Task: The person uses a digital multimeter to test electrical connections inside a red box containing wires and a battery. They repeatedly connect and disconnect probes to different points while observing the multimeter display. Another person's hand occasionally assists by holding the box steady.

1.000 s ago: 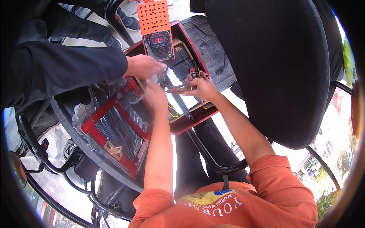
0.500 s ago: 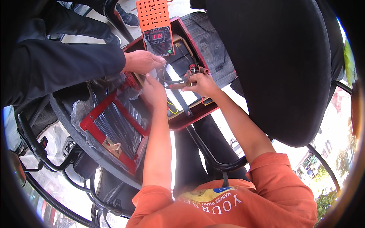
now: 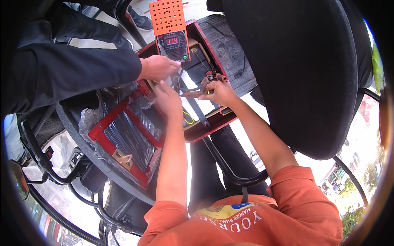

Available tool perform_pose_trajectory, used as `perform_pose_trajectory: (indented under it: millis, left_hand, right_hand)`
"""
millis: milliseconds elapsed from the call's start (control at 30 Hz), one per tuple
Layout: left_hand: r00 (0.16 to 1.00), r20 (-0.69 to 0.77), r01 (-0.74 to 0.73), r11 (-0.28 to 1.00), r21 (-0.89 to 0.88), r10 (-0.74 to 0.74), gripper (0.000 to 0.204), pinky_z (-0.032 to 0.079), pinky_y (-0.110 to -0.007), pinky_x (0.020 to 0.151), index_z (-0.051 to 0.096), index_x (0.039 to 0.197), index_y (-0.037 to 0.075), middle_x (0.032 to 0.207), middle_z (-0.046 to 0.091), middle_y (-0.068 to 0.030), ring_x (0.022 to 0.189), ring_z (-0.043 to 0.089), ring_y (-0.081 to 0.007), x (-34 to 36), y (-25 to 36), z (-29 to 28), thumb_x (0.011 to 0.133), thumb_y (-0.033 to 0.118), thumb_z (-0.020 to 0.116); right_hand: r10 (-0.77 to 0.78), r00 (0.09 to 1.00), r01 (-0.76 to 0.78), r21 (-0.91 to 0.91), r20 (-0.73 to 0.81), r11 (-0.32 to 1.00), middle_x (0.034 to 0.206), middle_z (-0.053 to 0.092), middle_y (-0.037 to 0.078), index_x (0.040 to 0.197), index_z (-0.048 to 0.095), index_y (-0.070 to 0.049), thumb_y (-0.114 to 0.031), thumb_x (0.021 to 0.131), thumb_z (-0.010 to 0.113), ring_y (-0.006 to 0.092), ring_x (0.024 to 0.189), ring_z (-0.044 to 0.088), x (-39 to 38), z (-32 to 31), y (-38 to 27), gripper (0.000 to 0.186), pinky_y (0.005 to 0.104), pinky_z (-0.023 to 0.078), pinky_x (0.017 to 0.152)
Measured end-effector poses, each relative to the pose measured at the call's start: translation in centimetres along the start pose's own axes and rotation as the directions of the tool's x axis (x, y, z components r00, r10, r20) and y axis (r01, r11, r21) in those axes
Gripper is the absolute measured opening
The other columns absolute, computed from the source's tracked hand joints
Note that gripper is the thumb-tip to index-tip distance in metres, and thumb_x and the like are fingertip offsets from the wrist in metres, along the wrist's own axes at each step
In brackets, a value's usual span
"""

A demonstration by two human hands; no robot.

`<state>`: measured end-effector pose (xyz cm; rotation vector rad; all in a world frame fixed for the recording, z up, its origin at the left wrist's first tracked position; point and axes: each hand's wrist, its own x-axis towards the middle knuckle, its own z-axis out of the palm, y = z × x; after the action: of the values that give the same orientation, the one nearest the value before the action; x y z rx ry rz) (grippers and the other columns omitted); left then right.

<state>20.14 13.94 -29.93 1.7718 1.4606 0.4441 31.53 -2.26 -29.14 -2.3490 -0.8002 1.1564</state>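
My right hand (image 3: 219, 92) is closed around a battery clamp (image 3: 193, 94) with reddish-brown arms, over an open red box (image 3: 223, 123). A dark cable runs from beside it toward the box's middle. At the box's left side my left hand (image 3: 167, 99) has its fingers bent and pressed together; what they hold is hidden. Just beyond it, another person's hand (image 3: 160, 67) reaches in from a dark sleeve. An orange meter (image 3: 174, 45) with a lit red display and a perforated top stands at the box's far side. Inside the box lie a dark strap (image 3: 197, 108) and thin wires.
A red metal frame (image 3: 107, 126) with plastic film lies at the left, beside a dark curved rim. A black seat back (image 3: 295, 74) looms at the right. Black tubing (image 3: 242, 179) crosses below the box. The other person's legs and shoes are at the far left.
The other person's hand and sleeve have shifted slightly right. The whole scene has moved a little right and down in the view. Both my hands keep about the same pose.
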Motion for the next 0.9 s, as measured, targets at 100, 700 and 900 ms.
perform_pose_trajectory:
  millis: [100,700,900]
  left_hand:
    - [1.000,0.002,0.005,1.000,0.010,-0.005,0.049,0.048,-0.047,0.073,0.062,0.103,-0.004,0.084,0.066,-0.0221,0.079,0.064,-0.0394,0.0,-0.1,0.0,0.102,0.040,0.042]
    - [0.999,0.022,0.027,0.999,-0.024,-0.026,0.050,0.047,-0.048,0.079,0.064,0.107,-0.003,0.091,0.067,-0.0242,0.088,0.063,-0.0431,-0.1,0.4,-0.1,0.102,0.041,0.042]
    - [0.999,0.029,0.040,0.998,-0.039,-0.039,0.049,0.048,-0.047,0.079,0.064,0.107,-0.003,0.091,0.068,-0.0234,0.087,0.064,-0.0423,-0.1,0.7,-0.2,0.102,0.041,0.042]
  right_hand:
    - [0.015,1.000,-0.015,0.012,0.023,1.000,0.081,0.070,0.006,0.091,0.077,-0.015,-0.053,0.069,0.082,0.0268,0.083,0.067,0.1,0.1,0.1,0.045,0.0383,0.053,0.079]
    - [0.049,0.999,-0.049,0.072,-0.007,0.996,0.072,0.066,0.006,0.088,0.077,-0.010,-0.045,0.069,0.086,0.0252,0.082,0.064,-0.2,-0.1,-0.6,0.041,0.0336,0.045,0.092]
    - [0.022,0.999,-0.021,0.056,-0.026,0.998,0.071,0.065,0.007,0.087,0.077,-0.010,-0.045,0.068,0.086,0.0251,0.083,0.063,0.0,0.2,-0.3,0.042,0.0337,0.043,0.095]
